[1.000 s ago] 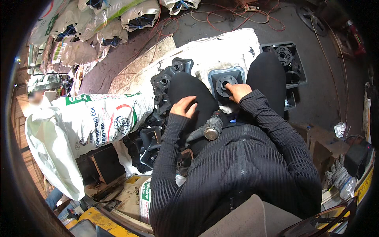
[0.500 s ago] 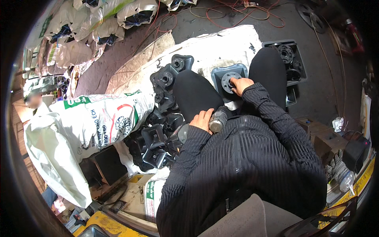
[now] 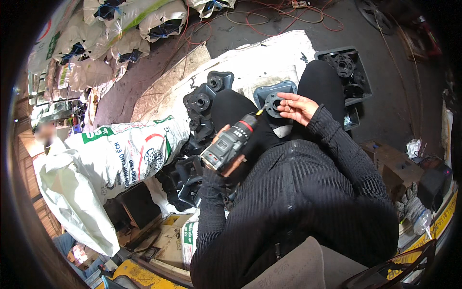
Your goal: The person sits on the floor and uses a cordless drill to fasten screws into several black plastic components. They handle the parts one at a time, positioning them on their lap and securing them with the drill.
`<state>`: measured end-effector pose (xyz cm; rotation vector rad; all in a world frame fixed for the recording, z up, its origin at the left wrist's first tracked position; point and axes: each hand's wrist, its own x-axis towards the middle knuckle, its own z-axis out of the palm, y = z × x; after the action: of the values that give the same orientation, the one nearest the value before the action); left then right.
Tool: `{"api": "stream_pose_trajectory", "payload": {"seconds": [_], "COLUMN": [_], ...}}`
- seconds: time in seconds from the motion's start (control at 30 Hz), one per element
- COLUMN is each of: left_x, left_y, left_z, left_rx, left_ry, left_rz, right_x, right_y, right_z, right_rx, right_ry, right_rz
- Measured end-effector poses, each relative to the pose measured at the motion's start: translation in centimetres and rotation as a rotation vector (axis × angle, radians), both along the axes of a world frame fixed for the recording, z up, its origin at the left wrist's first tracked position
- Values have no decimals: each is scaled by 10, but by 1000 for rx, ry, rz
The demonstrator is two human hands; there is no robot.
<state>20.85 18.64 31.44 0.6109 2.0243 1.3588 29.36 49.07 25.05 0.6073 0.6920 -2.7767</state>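
My left hand [image 3: 235, 166] is wrapped round the grip of a grey and black cordless drill [image 3: 226, 147] with a red ring near its chuck. Its yellow-tipped bit reaches to the left edge of a dark round flange with holes, part of a grey plastic piece with a square flared base [image 3: 261, 91] that sits between my knees. Whether the bit touches the flange I cannot tell. Beside the flange's right side is my right hand [image 3: 302, 110], open, fingers stretched out and slightly apart, holding nothing. More such dark flanged pieces [image 3: 198, 101] lie left of my left knee.
A grey crate [image 3: 365, 91] of dark round parts stands right of my right knee. White sheeting [image 3: 245, 62] covers the floor ahead. At left lies a full white printed sack [image 3: 127, 149]; stacked bags [image 3: 113, 33] and red hoses [image 3: 202, 36] lie farther off.
My left hand has lifted the drill from my lap and swung its bit toward the flange. My right hand has let go of the flange and opened. The flanged piece has tilted slightly.
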Motion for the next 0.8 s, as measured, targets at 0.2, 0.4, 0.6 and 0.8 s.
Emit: {"api": "stream_pose_trajectory", "payload": {"seconds": [0.2, 0.4, 0.6, 0.8], "left_x": [9, 8, 11, 5], "left_y": [33, 41, 44, 46], "left_z": [-2, 16, 57, 65], "left_rx": [-100, -335, -142, -204], "left_ry": [-263, 84, 87, 272], "left_rz": [-81, -268, -242, -388], "right_x": [0, 14, 18, 18], "right_y": [-21, -22, -21, -12], "right_z": [21, 35, 44, 43], "right_rx": [-231, 720, 1161, 1510], "right_ry": [-38, 174, 323, 509], "right_rz": [-291, -11, 63, 276]}}
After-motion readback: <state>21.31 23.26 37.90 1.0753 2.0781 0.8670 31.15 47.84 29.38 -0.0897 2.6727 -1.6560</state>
